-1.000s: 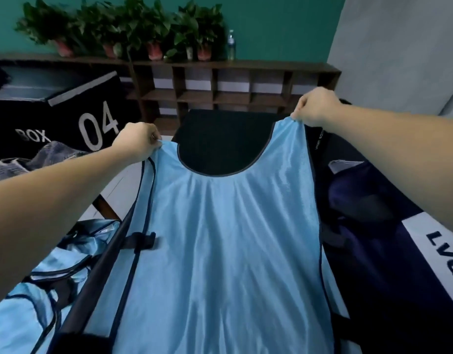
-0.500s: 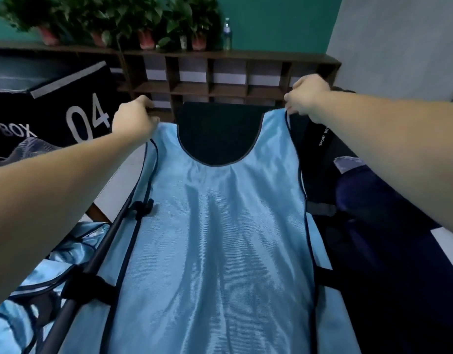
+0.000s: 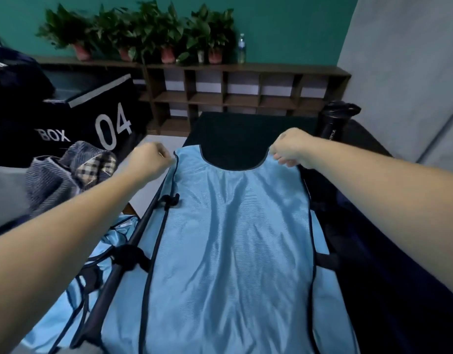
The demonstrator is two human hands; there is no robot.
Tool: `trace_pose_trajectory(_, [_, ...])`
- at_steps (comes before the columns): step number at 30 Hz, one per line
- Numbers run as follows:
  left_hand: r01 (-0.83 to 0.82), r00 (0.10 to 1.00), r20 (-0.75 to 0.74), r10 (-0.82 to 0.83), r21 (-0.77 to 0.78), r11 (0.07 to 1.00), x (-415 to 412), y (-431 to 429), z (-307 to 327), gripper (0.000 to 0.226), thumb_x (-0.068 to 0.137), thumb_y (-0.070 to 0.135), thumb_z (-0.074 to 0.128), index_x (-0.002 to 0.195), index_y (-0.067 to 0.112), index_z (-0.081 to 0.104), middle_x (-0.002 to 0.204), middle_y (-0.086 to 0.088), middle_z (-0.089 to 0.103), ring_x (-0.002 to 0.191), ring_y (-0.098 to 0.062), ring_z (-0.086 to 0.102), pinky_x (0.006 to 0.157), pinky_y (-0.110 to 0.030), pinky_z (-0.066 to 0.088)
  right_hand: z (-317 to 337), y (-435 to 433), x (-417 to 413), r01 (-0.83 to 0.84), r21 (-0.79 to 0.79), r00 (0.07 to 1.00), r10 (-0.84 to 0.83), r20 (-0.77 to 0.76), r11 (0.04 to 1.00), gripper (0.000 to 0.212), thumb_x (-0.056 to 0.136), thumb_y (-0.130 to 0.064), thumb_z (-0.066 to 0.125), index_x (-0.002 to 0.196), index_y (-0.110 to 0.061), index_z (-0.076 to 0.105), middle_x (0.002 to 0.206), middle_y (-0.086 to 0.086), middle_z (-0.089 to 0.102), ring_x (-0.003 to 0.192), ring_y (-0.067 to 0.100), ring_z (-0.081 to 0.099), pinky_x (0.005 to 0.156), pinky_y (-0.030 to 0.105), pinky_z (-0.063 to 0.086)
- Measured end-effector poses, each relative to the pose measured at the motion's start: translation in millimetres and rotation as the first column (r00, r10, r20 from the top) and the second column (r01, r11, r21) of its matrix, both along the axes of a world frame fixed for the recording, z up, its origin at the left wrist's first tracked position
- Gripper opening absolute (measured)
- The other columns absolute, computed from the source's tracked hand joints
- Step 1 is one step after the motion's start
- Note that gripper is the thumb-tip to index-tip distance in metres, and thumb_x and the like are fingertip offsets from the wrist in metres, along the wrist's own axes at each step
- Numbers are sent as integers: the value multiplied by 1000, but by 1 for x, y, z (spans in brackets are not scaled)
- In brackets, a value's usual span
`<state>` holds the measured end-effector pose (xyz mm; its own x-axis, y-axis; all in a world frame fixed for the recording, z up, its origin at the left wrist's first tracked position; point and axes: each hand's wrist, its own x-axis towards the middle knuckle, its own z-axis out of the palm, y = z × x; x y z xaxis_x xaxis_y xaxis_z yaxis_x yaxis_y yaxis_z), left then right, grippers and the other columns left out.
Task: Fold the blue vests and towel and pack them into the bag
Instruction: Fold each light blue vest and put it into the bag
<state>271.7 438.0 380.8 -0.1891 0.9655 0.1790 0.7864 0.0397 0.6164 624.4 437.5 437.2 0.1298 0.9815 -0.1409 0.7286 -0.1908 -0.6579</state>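
Head view. Item: blue vest (image 3: 230, 251), spread flat on dark table (image 3: 233, 134), neck end far. Grip: right hand (image 3: 290, 149) pinches right shoulder strap; left hand (image 3: 150, 162) curled at left strap corner, blurred, cannot tell if gripping. Step, by look: laying out, pre-fold. Next likely needs lengthwise fold, edges matched, slippery cloth kept taut. Other vests (image 3: 110, 236) heaped left; towel (image 3: 67, 172) beyond.

The large black box with a pale-edged lid (image 3: 67, 118) carries white "BOX" and "04" on its side — the black cylindrical bottle (image 3: 332, 123) bears small white lettering, too blurred to read.
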Motion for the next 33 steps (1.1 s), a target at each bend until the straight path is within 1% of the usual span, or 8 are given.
trace_pose_trajectory(2, [17,1000,-15,-18,-38,999,-2,-29,-5,16,89,26,79,84,13,71,80,-3,72,76,-23,65,60,-33,49,-12,-26,-5,-39,-26,995,41,86,999,5,92,-7,62,89,-10,64,87,15,70,72,27,62,61,31,47])
trace_pose_trajectory(4, [45,998,-33,-48,-77,996,-5,-58,-9,16,89,26,79,82,14,70,79,-1,71,75,-22,65,58,-30,44,-19,-53,-8,-118,-41,946,125,301,992,13,88,-10,55,80,-9,66,86,17,77,68,28,64,63,33,53])
trace_pose_trajectory(8, [75,997,-22,-77,-99,992,-3,-111,-14,20,89,28,78,82,13,68,76,-5,71,67,-19,62,57,-29,46,-30,-107,-5,-196,-7,842,173,512,980,12,96,-22,55,91,-13,61,97,6,62,89,26,56,78,30,49])
trace_pose_trajectory(12, [65,991,-111,-73,-73,995,1,-157,-21,19,87,28,79,78,16,67,66,0,69,64,-19,65,56,-32,50,-50,-160,0,-139,76,895,92,436,987,13,87,-30,64,91,-18,64,101,7,72,97,34,67,87,42,58])
trace_pose_trajectory(17, [77,964,-255,-68,26,997,0,-211,-29,17,84,25,78,78,25,63,83,6,59,69,-15,60,60,-34,52,-73,-228,5,-111,113,903,53,426,987,16,86,-37,62,87,-25,52,91,0,67,90,33,64,81,43,56])
trace_pose_trajectory(24, [74,955,-296,-33,130,989,-6,-257,-30,26,86,33,82,76,29,58,83,9,53,70,-8,55,57,-32,45,-82,-286,8,-290,391,874,76,480,874,17,98,-33,62,94,-25,48,84,-9,52,81,20,53,62,37,41])
trace_pose_trajectory(27, [71,948,-315,-48,62,996,0,-268,-34,33,87,42,81,70,27,58,73,8,60,68,-8,56,55,-30,42,-75,-297,5,-235,275,852,60,521,932,28,99,-46,58,88,-23,45,75,-6,56,71,26,56,63,38,49])
trace_pose_trajectory(33, [-21,898,-439,-28,-106,994,18,-270,-37,37,85,47,73,78,11,71,72,-4,70,71,-22,67,56,-34,52,-78,-304,7,-154,37,815,106,570,987,40,95,-60,57,85,-23,47,82,-2,62,78,25,63,72,41,56])
